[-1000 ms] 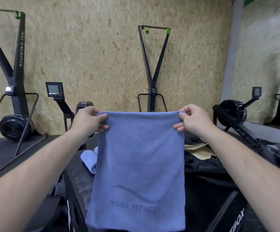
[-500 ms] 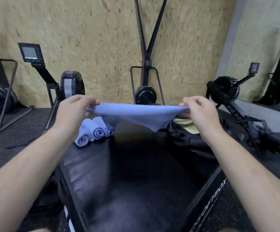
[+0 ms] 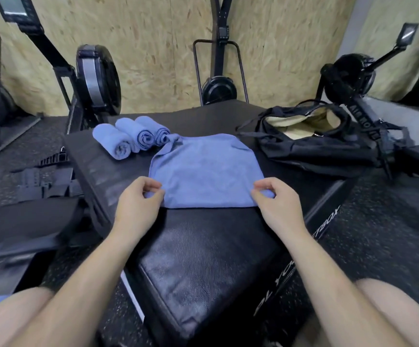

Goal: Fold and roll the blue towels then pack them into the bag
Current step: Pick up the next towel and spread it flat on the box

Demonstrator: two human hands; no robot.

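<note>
I read the scene from the head view. An OSB wall [image 3: 153, 46] closes the background, with a rowing machine [image 3: 95, 78] standing against it at the left. A black padded plyo box [image 3: 203, 259] fills the centre and serves as the work surface. A black bag [image 3: 316, 149] lies at the far right of the box top, its mouth open and a pale lining visible. A blue towel [image 3: 203, 176] lies spread flat on the middle of the box top. Three rolled blue towels [image 3: 133, 136] lie side by side at the far left of the box, and the rightmost roll touches the flat towel's far-left corner. The left hand [image 3: 138, 204] pinches the towel's near-left corner between thumb and fingers. The right hand [image 3: 276, 204] pinches the near-right corner the same way.
</note>
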